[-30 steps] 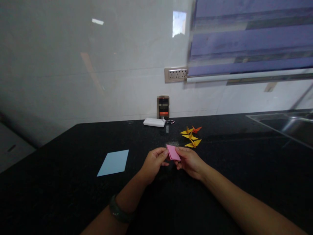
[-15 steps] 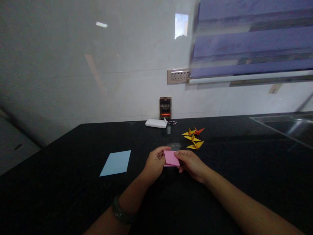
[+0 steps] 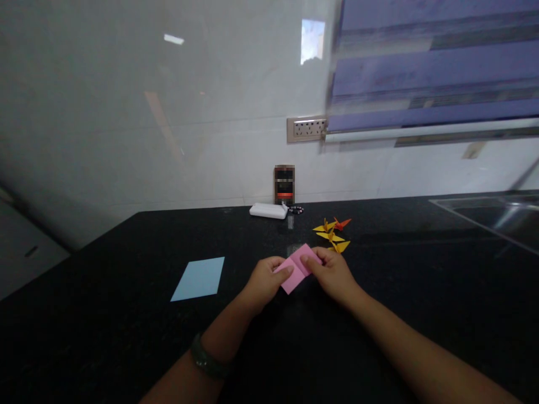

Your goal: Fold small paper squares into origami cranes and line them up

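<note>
A pink sheet of paper [image 3: 295, 279], creased across its middle, is held tilted above the black counter. My left hand [image 3: 264, 283] pinches its lower-left end, thumb on top. My right hand [image 3: 332, 275] grips the upper-right end, with the thumb lying near the crease. The fingers beneath the paper are mostly hidden. Just beyond my right hand stand several folded paper cranes: yellow ones [image 3: 332, 235] and an orange one [image 3: 342, 224]. Part of the nearest yellow crane is covered by that hand. A light blue square sheet of paper [image 3: 199, 279] lies flat to the left.
A white oblong case [image 3: 268, 211] with a beaded strap [image 3: 296, 210] lies near the wall. Behind it a dark phone-like device [image 3: 284, 184] leans upright. At the right is a sink [image 3: 505, 216]. A socket panel [image 3: 307, 129] and a purple blind [image 3: 433, 62] are on the wall.
The pink paper, folded into a small packet before, is now opened out along its crease and turned at an angle. My right hand has moved slightly up and right, and both thumbs now press on top.
</note>
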### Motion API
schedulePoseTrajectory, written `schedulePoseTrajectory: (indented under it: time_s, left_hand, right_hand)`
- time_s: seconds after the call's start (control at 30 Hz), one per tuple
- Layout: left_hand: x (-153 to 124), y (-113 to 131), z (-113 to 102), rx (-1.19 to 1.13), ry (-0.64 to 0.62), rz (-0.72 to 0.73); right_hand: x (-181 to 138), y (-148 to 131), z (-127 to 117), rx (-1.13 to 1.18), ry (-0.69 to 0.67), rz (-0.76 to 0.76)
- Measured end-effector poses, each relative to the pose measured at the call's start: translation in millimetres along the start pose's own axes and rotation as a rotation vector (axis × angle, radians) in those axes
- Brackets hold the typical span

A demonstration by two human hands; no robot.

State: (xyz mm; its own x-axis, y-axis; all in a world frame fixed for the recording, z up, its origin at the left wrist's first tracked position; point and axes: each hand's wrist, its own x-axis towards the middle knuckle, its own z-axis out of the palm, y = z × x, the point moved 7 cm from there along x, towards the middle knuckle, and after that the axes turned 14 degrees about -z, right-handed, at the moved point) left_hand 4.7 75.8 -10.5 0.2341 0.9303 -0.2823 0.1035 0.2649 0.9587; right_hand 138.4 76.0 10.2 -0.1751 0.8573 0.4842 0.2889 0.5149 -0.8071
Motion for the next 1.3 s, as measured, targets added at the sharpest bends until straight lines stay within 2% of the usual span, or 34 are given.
schedulePoseTrajectory:
  time_s: [0.13,0.3,0.4,0.6,0.8,0.93,1.1,1.3]
  left_hand:
    - [-2,3,-6,-0.059,0.029,0.002]
    - [-1,3,-8,-0.114,0.046,-0.028]
    - [-1,2,-7,-0.146,0.041,-0.063]
    - [0,-2,-6,-0.208,0.021,-0.081]
    - [2,-5,-4,-0.341,-0.052,-0.101]
    - [2,-5,-4,-0.411,-0.058,-0.130]
    - [2,-5,-5,-0.436,-0.059,-0.142]
    - [2,-6,-4,-0.433,-0.067,-0.153]
  right_hand:
    - [0,10,7,0.198,-0.022,0.076]
    - [-1,9,10,0.181,-0.077,0.020]
    - [0,2,5,0.041,-0.075,-0.097]
    - [2,-28,-3,-0.251,-0.113,-0.464]
    - [-2,-37,3,-0.430,-0.239,-0.629]
    - [-5,-37,9,-0.457,-0.321,-0.651]
    - [-6,-38,12,-0.383,-0.411,-0.638]
    - [-6,-41,13,-0.417,-0.474,-0.650]
